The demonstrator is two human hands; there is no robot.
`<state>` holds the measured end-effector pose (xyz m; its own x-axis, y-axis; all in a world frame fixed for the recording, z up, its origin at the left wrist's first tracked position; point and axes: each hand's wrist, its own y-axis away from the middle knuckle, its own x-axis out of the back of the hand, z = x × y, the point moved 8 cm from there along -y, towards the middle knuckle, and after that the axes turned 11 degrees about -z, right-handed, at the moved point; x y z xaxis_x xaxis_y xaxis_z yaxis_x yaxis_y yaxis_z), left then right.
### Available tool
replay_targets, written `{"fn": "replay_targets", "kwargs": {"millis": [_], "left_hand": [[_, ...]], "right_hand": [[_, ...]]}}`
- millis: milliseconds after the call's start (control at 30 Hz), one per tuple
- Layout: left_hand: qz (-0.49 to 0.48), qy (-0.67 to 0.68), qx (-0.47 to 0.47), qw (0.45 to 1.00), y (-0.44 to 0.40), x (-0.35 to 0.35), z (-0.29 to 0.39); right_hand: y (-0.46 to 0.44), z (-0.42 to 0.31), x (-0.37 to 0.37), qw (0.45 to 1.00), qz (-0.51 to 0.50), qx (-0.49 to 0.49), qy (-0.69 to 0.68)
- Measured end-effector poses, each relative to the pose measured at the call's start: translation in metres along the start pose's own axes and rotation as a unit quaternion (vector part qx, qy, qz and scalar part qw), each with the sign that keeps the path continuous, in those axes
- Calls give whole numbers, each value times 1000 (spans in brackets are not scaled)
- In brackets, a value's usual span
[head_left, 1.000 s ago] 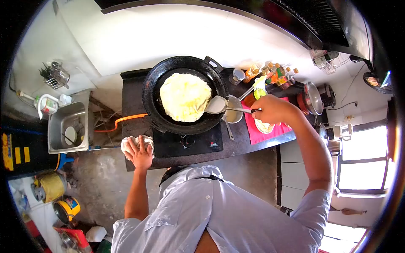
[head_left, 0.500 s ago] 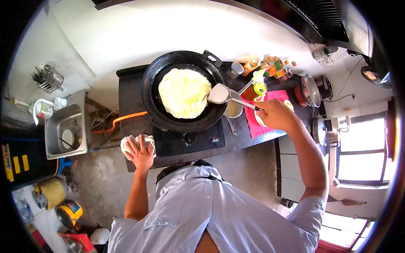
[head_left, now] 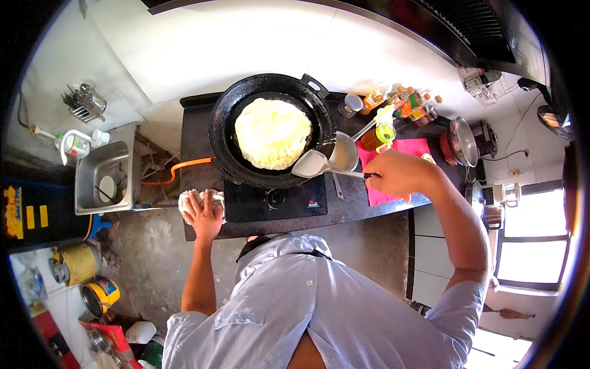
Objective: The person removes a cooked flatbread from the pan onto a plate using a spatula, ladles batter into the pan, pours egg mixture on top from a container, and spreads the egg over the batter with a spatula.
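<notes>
A round, pale yellow flatbread or pancake (head_left: 273, 134) lies in a large black wok (head_left: 224, 161) on the stove (head_left: 275, 206). My right hand (head_left: 399, 173) is wrapped round the handle of a metal spatula (head_left: 311, 164), whose blade is at the wok's lower right rim, apart from the pancake's middle. My left hand (head_left: 204, 216) rests with fingers spread on a crumpled white cloth (head_left: 216, 200) at the counter's front left. Right of the wok, partly behind the spatula, stands a pot with pale contents (head_left: 345, 152).
A red cloth (head_left: 413, 147), a jar with a green lid (head_left: 379, 136) and several bottles (head_left: 423, 111) are at the right. Farther right is a metal pan (head_left: 463, 142). On the left are a sink (head_left: 106, 169), an orange hose (head_left: 187, 163) and a yellow bucket (head_left: 101, 296).
The spatula's blade has moved from the pancake's right edge down to the wok's lower right rim, along with my right hand. My left hand has stayed on the white cloth.
</notes>
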<state>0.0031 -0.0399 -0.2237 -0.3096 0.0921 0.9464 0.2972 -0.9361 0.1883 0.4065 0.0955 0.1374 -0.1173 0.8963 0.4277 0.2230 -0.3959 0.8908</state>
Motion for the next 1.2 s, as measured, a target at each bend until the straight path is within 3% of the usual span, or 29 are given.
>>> {"fn": "replay_targets", "kwargs": {"millis": [67, 300, 433, 533, 633, 833, 1133, 1200], "left_hand": [[-29, 22, -1, 999, 1, 6, -2], [125, 212, -60, 967, 3, 38, -21], [116, 289, -38, 949, 10, 62, -10], [86, 286, -33, 954, 7, 68, -2], [86, 293, -35, 952, 5, 72, 8], [91, 235, -37, 967, 2, 53, 7], [89, 168, -60, 980, 5, 26, -14], [135, 114, -39, 983, 8, 24, -18]], "right_hand": [[-3, -1, -4, 1000, -11, 14, 3], [-6, 2, -24, 999, -4, 7, -46], [-6, 13, -20, 998, 58, 5, -22], [-5, 23, -13, 997, 69, -15, -15], [-13, 33, -1, 979, 167, 40, 109], [-12, 33, 10, 964, 234, 62, 108], [-7, 38, 2, 983, 154, 34, 90], [-2, 35, 4, 985, 151, 31, 73]]}}
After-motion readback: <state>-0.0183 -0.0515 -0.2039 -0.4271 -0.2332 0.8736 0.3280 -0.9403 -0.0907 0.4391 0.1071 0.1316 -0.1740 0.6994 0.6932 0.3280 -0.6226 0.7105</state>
